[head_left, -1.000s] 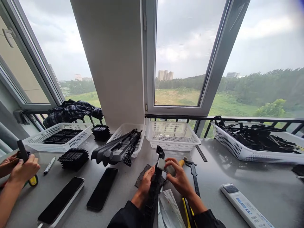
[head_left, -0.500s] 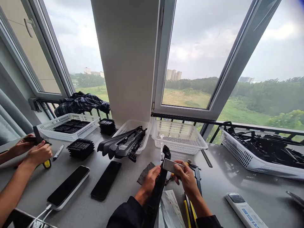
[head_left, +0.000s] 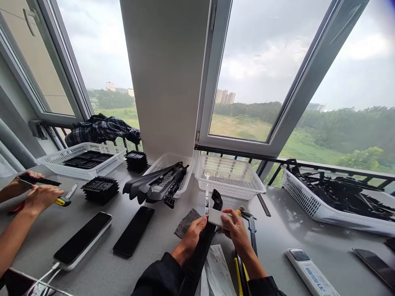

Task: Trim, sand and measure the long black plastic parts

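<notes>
The left hand (head_left: 191, 236) grips a black strip (head_left: 200, 250), thumb along its edge; the right hand (head_left: 236, 230) pinches a pale block (head_left: 217, 217) between thumb and fingers, across the strip near its far end. The strip slants up from the wearer's body over the bench (head_left: 274, 250), its bent tip just short of the middle basket (head_left: 230, 192). Close about the hands, room is tight: a grey cloth (head_left: 187, 222) beside the left, a caliper (head_left: 253, 232) beside the right, a bag (head_left: 219, 267) and a yellow-edged tool (head_left: 239, 273) below. Wider bench stretches run left to a phone (head_left: 134, 231) and right to a white device (head_left: 310, 269). Black parts (head_left: 154, 183) overhang the next basket's front rim; a loaded basket (head_left: 304, 203) stands far right. A co-worker's hands (head_left: 41, 197) work at the left edge.
</notes>
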A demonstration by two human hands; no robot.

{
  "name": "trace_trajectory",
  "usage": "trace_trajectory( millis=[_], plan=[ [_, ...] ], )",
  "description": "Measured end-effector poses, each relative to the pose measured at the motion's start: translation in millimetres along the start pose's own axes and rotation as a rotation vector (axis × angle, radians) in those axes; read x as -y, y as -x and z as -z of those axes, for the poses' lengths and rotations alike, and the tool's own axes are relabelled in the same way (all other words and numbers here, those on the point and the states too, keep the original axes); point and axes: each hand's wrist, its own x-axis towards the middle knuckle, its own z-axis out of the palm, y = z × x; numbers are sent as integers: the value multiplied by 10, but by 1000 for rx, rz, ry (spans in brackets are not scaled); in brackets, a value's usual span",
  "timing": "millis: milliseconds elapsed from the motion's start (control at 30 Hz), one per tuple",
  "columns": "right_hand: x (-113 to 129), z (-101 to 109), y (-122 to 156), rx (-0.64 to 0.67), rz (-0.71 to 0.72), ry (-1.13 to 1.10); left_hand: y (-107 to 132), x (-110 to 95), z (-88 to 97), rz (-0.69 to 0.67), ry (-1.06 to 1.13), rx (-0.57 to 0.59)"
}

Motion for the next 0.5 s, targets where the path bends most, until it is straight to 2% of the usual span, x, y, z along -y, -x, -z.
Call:
trace_trajectory(
  millis=[267,500],
  plan=[
    [-27,-22,21,106,10,6,-11,1,9,-12,-28,-65],
    [-53,-116,22,74,48,-47,-33,97,39,-63,-95,-95]
  ],
)
